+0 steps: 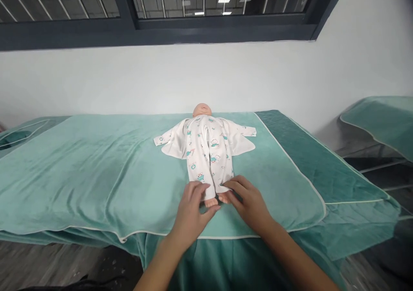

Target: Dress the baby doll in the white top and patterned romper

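A baby doll [202, 109] lies on its back with its head toward the wall and its arms stretched sideways. It is dressed in a white printed baby top [240, 141], whose side flaps spread out on the cloth. White printed baby trousers [197, 162] cover its front and legs, with the bare feet [211, 202] showing below the cuffs. My left hand [194, 211] has its fingertips on one trouser leg, the thumb apart near the foot. Beside the other foot, my right hand [248, 200] pinches the edge of the other trouser leg between thumb and fingers.
A light green blanket [97, 166] with pale piping lies under the doll. Below it is a darker green quilted cover [322, 166]. The white wall [145, 80] and a barred window [209, 7] stand behind; another green-covered surface [383, 119] is at the right.
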`<state>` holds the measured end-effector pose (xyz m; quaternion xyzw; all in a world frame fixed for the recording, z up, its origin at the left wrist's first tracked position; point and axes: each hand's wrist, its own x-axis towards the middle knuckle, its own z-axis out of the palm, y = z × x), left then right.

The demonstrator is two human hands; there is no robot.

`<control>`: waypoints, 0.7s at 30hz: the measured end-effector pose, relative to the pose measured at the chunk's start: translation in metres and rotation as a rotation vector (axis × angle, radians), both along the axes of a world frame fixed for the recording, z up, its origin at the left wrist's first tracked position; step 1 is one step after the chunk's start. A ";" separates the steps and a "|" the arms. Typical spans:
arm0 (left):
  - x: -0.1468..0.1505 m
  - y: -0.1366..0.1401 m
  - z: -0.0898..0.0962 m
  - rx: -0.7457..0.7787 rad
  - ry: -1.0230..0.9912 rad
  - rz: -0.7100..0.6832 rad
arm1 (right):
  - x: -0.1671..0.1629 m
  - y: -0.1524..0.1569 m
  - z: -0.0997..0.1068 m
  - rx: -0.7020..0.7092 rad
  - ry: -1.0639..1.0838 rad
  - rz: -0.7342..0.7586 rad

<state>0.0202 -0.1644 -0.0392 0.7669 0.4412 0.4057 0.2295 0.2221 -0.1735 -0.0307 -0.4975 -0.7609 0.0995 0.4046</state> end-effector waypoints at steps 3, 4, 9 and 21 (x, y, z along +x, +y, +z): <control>0.004 -0.005 -0.003 0.126 0.115 0.007 | -0.003 -0.003 0.011 0.021 0.089 0.034; 0.004 -0.006 -0.003 0.154 0.120 0.008 | -0.003 -0.004 0.012 0.023 0.110 0.038; 0.003 -0.009 0.002 0.265 0.064 0.077 | 0.005 -0.006 -0.003 -0.083 0.048 0.047; -0.015 0.012 -0.007 0.059 -0.190 0.237 | 0.037 0.023 -0.018 -0.089 0.127 0.054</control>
